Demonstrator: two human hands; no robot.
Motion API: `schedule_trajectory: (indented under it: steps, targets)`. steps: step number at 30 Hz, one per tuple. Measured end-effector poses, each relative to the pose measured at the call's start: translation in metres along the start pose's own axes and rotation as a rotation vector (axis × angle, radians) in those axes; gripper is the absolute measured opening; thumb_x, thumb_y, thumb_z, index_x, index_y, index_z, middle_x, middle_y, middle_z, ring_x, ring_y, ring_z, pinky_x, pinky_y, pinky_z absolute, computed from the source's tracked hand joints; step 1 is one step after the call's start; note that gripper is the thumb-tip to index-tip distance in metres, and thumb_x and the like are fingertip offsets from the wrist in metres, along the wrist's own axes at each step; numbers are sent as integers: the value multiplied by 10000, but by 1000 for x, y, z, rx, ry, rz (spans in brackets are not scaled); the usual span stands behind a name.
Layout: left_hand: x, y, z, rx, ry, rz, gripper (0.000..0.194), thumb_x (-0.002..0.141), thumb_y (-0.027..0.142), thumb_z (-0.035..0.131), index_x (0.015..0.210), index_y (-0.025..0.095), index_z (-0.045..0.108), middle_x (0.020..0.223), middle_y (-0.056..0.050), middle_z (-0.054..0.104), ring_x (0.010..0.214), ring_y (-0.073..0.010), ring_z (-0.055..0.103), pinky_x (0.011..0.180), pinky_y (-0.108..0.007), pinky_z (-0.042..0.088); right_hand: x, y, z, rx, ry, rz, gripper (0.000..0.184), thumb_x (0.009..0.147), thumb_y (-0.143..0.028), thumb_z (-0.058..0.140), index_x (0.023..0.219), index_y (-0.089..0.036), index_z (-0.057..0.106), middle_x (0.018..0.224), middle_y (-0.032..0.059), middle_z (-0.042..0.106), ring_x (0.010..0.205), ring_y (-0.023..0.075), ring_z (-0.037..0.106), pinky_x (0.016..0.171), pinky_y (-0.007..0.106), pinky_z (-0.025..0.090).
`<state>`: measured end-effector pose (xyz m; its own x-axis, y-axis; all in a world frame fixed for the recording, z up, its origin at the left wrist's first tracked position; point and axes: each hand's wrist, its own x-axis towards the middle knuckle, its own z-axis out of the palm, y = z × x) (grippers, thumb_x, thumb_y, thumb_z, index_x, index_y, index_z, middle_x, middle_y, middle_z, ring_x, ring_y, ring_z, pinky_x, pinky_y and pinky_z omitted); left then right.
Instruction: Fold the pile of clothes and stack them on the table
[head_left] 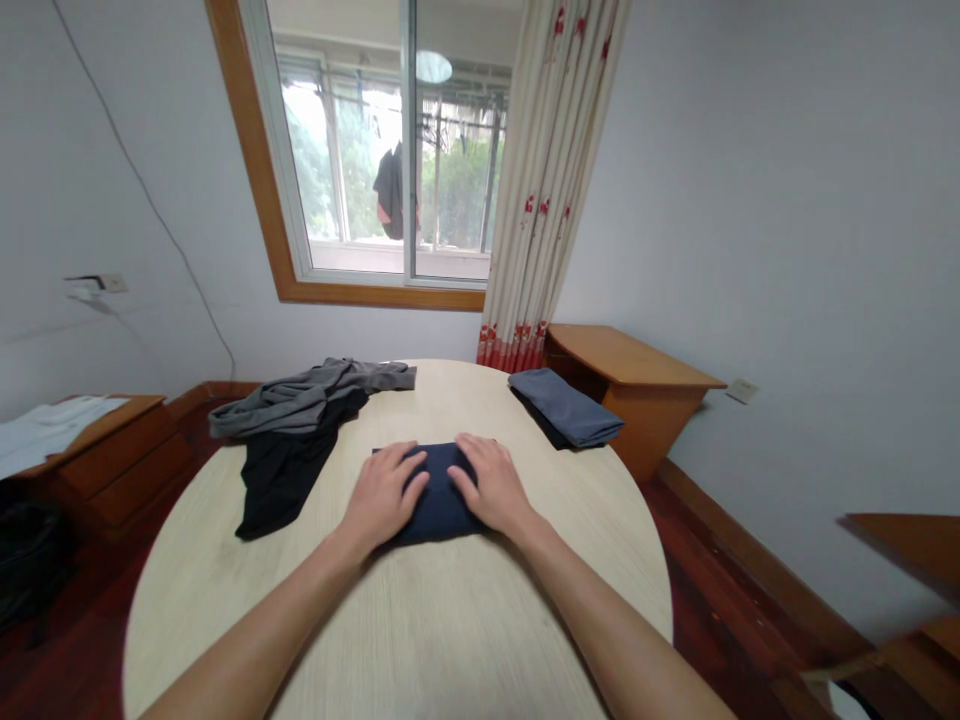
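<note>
Navy folded garment [441,508] lies on the round table [442,630] beneath the left hand [384,492] and right hand [496,485], their fingers loosely apart, resting rather than clamped. Light, even pressure from the middle outward should flatten it without skewing the edges.

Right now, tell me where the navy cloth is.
In the lower middle of the head view, the navy cloth lies on the table, beneath the left hand and right hand.
</note>
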<state>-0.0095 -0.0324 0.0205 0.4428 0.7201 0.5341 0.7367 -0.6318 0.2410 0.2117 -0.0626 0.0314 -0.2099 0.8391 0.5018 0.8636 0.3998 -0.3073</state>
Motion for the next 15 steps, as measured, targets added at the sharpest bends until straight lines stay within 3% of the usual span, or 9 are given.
schedule_trajectory:
  steps: [2, 5, 9, 15]
  targets:
    - [-4, 13, 12, 43, -151, 66, 458, 994, 370, 380, 1397, 214, 531, 1502, -77, 463, 1395, -276, 383, 1142, -505, 288, -3, -14, 10, -24, -169, -94, 490, 988, -333, 389, 1454, -194, 451, 1509, 88, 449, 1414, 222, 357, 1189, 472, 198]
    - [-7, 14, 27, 100, -313, 6, 541, 999, 435, 351, 1482, 201, 421, 1563, -69, 355, 1464, -290, 262, 1170, -536, 217, -2, -11, 25, -58, -339, -47, 536, 1002, -412, 340, 1491, -200, 394, 1564, 65, 357, 1471, 226, 252, 1203, 501, 130]
    - [-5, 0, 29, 113, -360, -103, 629, 972, 559, 359, 1496, 213, 400, 1584, -69, 297, 1481, -304, 207, 1179, -536, 179, 5, 15, 28, -74, -400, 78, 656, 983, -576, 300, 1507, -187, 364, 1588, 71, 295, 1491, 233, 194, 1206, 508, 90]
    - [-2, -25, 22, 97, -397, -279, 690, 963, 584, 338, 1525, 184, 339, 1601, -97, 249, 1478, -327, 206, 1159, -545, 214, 11, 46, 22, -78, -434, 252, 721, 966, -630, 295, 1534, -187, 301, 1602, 91, 250, 1493, 258, 186, 1188, 536, 127]
